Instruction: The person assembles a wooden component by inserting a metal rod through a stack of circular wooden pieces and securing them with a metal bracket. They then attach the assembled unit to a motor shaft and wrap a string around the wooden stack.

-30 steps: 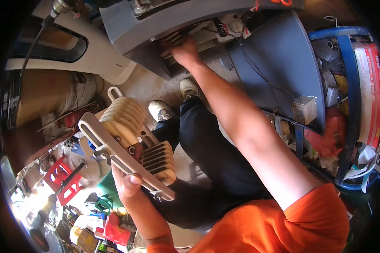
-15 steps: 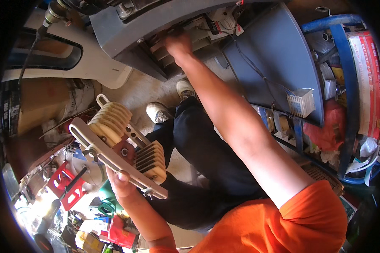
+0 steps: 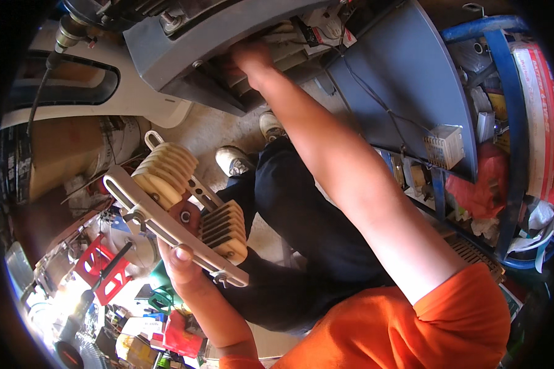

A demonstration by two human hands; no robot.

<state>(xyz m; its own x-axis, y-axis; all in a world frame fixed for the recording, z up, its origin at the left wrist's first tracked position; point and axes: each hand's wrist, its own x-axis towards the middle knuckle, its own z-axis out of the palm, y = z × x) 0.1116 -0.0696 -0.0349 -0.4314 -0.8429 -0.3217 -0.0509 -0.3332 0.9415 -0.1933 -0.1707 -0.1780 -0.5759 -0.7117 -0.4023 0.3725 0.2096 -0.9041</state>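
Observation:
My left hand point(image 3: 183, 261) is closed around a roller frame, its thumb on the slotted metal side bar point(image 3: 172, 218). Two grooved cream roller blocks sit in this frame: an upper grooved roller point(image 3: 165, 169) and a lower grooved roller point(image 3: 223, 232). Small bolts and wing nuts fasten the bar. The frame is held tilted above my left leg, at the left of the view. My right arm stretches forward, and my right hand point(image 3: 252, 58) reaches into the opening of a grey machine cabinet point(image 3: 166, 55). Shadow and the cabinet edge hide its fingers, so what they touch is unclear.
An open blue-grey door panel point(image 3: 400, 80) with dangling cables and a small white slotted box point(image 3: 446, 147) stands right of my arm. Beyond it is a cluttered blue metal rack point(image 3: 505, 104). Tools and a red plastic stand point(image 3: 103, 269) crowd the lower left.
My right hand has shifted slightly left and deeper into the cabinet opening. The left hand still holds the roller frame, now slightly lower in view; the whole view has tilted a little.

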